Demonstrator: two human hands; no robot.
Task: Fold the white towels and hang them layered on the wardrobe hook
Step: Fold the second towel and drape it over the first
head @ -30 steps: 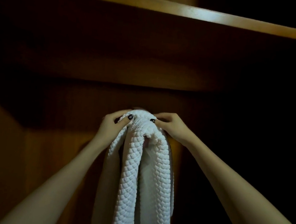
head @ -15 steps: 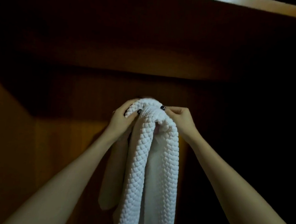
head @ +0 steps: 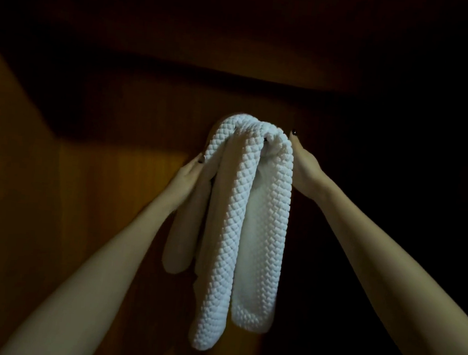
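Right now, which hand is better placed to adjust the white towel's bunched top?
Probably right: the right hand is beside the bunched top of the white towel; the left hand sits lower.

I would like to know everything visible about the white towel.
The white towel has a bumpy, woven-looking surface. It is draped over a hidden support against the wooden wardrobe wall, and its folded lengths hang down in rounded loops. The left hand touches its left edge, the right hand its upper right side.

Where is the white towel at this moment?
In the head view the white towel hangs at the centre, before the wardrobe wall, between the left hand and the right hand touching its sides.
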